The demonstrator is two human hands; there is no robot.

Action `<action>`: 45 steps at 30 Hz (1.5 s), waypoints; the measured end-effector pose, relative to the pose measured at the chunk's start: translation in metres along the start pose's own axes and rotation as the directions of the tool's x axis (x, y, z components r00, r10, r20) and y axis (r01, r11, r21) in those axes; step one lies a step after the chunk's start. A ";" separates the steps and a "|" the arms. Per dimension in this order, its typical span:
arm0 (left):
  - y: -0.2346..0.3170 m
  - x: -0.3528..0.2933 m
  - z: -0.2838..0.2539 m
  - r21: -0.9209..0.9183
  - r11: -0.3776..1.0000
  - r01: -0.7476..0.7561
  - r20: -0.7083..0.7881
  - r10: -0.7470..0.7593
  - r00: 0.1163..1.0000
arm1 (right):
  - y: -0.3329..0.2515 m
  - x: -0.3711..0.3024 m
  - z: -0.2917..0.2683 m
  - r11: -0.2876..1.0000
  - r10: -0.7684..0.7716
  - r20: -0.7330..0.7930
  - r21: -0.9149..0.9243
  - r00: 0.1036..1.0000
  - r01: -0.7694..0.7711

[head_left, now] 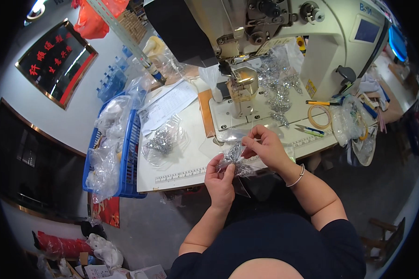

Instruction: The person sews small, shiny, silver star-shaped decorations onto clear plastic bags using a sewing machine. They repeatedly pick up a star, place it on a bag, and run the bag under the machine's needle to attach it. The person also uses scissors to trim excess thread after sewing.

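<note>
A silver sequined butterfly-shaped appliqué (235,156) is held up over the front edge of the sewing table. Closed around its lower left side is my left hand (220,181), thumb on top. My right hand (266,148) pinches at the appliqué's upper right edge; what lies between its fingertips is hidden. Just beyond my hands is the sewing machine's needle area (241,88). More silver sequined pieces (279,95) lie in a pile to the right of it. On the left, another silver piece (160,141) rests in clear plastic.
A blue basket (134,153) full of plastic bags stands left of the table. Paper sheets (170,104) lie at the back left. To the right are thread snips (309,130), a tape roll (320,116), a yellow cutter (322,102) and a plastic bag (349,121).
</note>
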State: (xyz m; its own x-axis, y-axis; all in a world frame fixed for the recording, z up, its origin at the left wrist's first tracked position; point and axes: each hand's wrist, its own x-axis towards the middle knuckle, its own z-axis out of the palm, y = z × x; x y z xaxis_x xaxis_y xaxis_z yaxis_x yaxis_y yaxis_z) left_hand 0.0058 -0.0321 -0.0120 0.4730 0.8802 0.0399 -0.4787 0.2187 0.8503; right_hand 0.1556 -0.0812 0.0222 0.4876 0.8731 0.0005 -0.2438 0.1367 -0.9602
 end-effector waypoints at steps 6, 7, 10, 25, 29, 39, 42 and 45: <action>-0.005 0.003 -0.004 0.141 0.988 -0.070 0.004 0.070 0.998 | 0.002 -0.003 0.001 0.985 -0.054 0.075 -0.161 0.996 0.065; -0.005 0.004 -0.003 0.138 0.988 -0.076 0.000 0.077 0.997 | 0.003 -0.003 0.001 0.954 -0.107 0.085 -0.273 0.991 0.127; -0.005 0.004 -0.001 0.125 0.988 -0.088 -0.001 0.089 0.996 | 0.014 0.002 0.000 0.964 -0.047 0.095 -0.257 0.994 0.070; -0.008 0.017 -0.009 -0.050 0.998 -0.032 -0.023 0.031 0.999 | -0.025 0.004 -0.005 0.700 -0.068 0.284 -0.670 0.956 0.249; -0.006 0.021 -0.006 -0.052 0.994 -0.094 -0.086 0.089 0.992 | -0.030 -0.002 -0.016 0.697 0.021 0.379 -0.669 0.925 0.258; -0.011 0.016 -0.003 0.005 0.997 -0.077 -0.058 0.077 0.995 | -0.018 -0.001 -0.008 0.638 -0.152 0.410 -0.654 0.899 0.406; -0.006 0.018 -0.001 -0.062 0.997 0.046 -0.045 -0.049 0.998 | -0.013 0.005 0.000 0.692 -0.051 0.358 -0.661 0.933 0.291; -0.002 0.019 -0.006 -0.097 0.978 0.187 0.056 -0.182 0.982 | -0.018 0.011 -0.006 0.740 0.036 0.383 -0.630 0.923 0.233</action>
State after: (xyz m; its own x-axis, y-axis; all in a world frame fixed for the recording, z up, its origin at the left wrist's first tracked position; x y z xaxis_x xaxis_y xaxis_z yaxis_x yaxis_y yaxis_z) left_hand 0.0112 -0.0134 -0.0160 0.5927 0.8008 -0.0864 -0.4516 0.4192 0.7876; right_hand 0.1702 -0.0770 0.0379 0.1200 0.9901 0.0729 0.4616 0.0094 -0.8871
